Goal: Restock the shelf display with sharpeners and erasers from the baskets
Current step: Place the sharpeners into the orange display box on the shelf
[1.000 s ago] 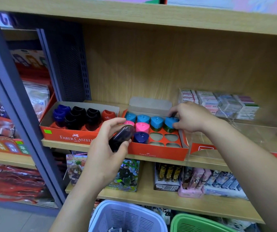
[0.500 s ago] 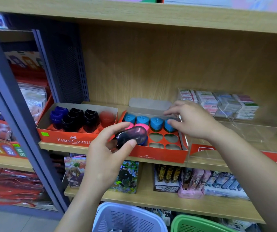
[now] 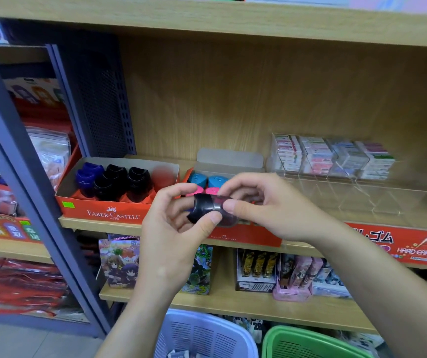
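My left hand (image 3: 173, 228) and my right hand (image 3: 266, 210) both pinch a dark oval sharpener (image 3: 211, 209) with a smoky clear cap, held sideways in front of the shelf. Behind it an orange Faber-Castell tray (image 3: 246, 237) carries blue sharpeners (image 3: 207, 180) and pink ones, mostly hidden by my hands. To the left, a second orange Faber-Castell box (image 3: 104, 211) holds blue, black and red sharpeners. Clear cases of erasers (image 3: 333, 158) stand at the back right of the same shelf.
A lilac basket (image 3: 202, 332) and a green basket (image 3: 305, 342) sit below, under a lower shelf of card boxes (image 3: 256, 273). A grey metal upright (image 3: 26, 192) divides off the shelving on the left. A clear acrylic display with a red eraser label (image 3: 413, 244) fills the right.
My right hand left the blue sharpeners in the tray and came to the dark sharpener, which my left hand turned sideways. Both hands now grip it.
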Tool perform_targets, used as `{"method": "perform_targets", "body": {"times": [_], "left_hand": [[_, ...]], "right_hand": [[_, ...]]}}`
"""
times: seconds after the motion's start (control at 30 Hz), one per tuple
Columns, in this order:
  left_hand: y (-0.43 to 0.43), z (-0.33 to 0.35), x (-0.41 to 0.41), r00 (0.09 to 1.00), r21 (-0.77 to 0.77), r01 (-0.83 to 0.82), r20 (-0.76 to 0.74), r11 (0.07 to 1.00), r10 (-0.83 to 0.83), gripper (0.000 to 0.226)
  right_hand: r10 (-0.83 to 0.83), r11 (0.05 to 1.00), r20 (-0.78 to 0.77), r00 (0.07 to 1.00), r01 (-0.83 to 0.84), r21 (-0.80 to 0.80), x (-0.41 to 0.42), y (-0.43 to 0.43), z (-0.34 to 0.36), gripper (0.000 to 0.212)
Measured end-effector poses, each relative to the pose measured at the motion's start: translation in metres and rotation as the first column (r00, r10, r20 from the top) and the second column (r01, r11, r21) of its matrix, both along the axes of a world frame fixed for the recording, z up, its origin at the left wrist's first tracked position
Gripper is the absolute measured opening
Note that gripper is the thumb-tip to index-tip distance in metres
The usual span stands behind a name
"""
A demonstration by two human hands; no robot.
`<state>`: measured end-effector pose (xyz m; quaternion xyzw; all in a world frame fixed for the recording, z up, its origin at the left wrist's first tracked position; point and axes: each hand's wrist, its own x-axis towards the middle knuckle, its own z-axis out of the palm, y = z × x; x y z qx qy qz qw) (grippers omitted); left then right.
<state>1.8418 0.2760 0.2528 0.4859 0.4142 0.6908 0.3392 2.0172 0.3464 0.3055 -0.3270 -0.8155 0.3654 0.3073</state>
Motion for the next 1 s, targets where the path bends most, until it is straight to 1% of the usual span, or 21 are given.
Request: {"method": "perform_targets", "body": {"times": [0.1, 0.2, 0.3, 0.37, 0.47, 0.57, 0.63, 0.67, 0.7, 0.73, 0.77, 0.8, 0.83, 0.87, 0.9, 1.0], "left_hand": [[0.001, 0.001, 0.002, 0.999, -0.005, 0.003, 0.047, 1.0, -0.002, 0.051], [0.003, 0.0, 0.001, 1.0, -0.012, 0.012, 0.028, 1.0, -0.012, 0.045], [0.001, 0.001, 0.0, 0.997, 0.002, 0.039, -0.064, 0.999, -0.039, 0.04], [0.001, 0.002, 0.0, 0.995, 0.009, 0.045, -0.094, 0.999, -0.044, 0.043], [0.001, 0.001, -0.002, 0.994, 0.014, 0.002, -0.105, 1.0, 0.0, 0.046], [-0.001, 0.002, -0.009, 0.988, 0.014, -0.06, -0.14, 0.998, 0.061, 0.047], [-0.004, 0.004, -0.02, 0.98, 0.037, -0.1, -0.168, 0.994, 0.104, 0.044], [-0.005, 0.004, -0.031, 0.955, 0.069, -0.158, -0.241, 0.985, 0.17, 0.04], [-0.006, 0.003, -0.043, 0.89, 0.118, -0.239, -0.37, 0.964, 0.266, 0.033], [-0.007, 0.0, -0.057, 0.78, 0.171, -0.318, -0.512, 0.932, 0.36, 0.027], [-0.008, -0.004, -0.072, 0.654, 0.206, -0.392, -0.623, 0.897, 0.429, 0.024], [-0.008, -0.008, -0.086, 0.551, 0.203, -0.459, -0.699, 0.865, 0.456, 0.024], [-0.009, -0.014, -0.1, 0.48, 0.172, -0.521, -0.751, 0.836, 0.453, 0.029], [-0.009, -0.019, -0.111, 0.434, 0.133, -0.568, -0.79, 0.812, 0.433, 0.035], [-0.011, -0.025, -0.121, 0.407, 0.091, -0.594, -0.822, 0.799, 0.397, 0.04], [-0.013, -0.035, -0.137, 0.4, 0.03, -0.576, -0.861, 0.817, 0.314, 0.047]], "right_hand": [[-0.007, 0.995, 0.021, 1.0, 0.009, -0.099, 0.003, 0.003, -0.003, 0.007], [-0.004, 0.996, 0.029, 1.0, 0.006, -0.089, 0.005, 0.001, -0.006, 0.008], [0.023, 0.996, -0.055, 0.998, -0.027, -0.083, 0.001, -0.003, -0.002, 0.028], [0.033, 0.998, -0.052, 0.998, -0.035, -0.047, -0.001, -0.004, 0.001, 0.035], [0.0, 1.0, -0.011, 1.0, 0.0, -0.011, -0.005, -0.002, 0.004, 0.032], [-0.011, 1.0, -0.009, 1.0, 0.011, -0.017, -0.014, 0.001, 0.005, 0.028], [-0.032, 0.999, -0.037, 0.999, 0.031, -0.012, -0.026, 0.002, 0.007, 0.024], [-0.039, 0.999, -0.065, 0.997, 0.039, -0.01, -0.033, 0.004, 0.008, 0.023], [-0.046, 0.999, -0.095, 0.994, 0.045, -0.005, -0.042, 0.006, 0.008, 0.023], [-0.056, 0.998, -0.119, 0.991, 0.057, 0.007, -0.053, 0.01, 0.009, 0.023], [-0.069, 0.997, -0.137, 0.988, 0.072, 0.016, -0.064, 0.015, 0.01, 0.023], [-0.088, 0.995, -0.14, 0.986, 0.093, 0.032, -0.077, 0.02, 0.011, 0.022], [-0.105, 0.992, -0.136, 0.985, 0.113, 0.051, -0.089, 0.025, 0.011, 0.022], [-0.121, 0.989, -0.125, 0.985, 0.131, 0.073, -0.101, 0.031, 0.01, 0.021], [-0.133, 0.986, -0.11, 0.985, 0.143, 0.088, -0.114, 0.035, 0.009, 0.02], [-0.151, 0.981, -0.012, 0.988, 0.152, 0.12, -0.145, 0.041, 0.002, 0.02]]}}
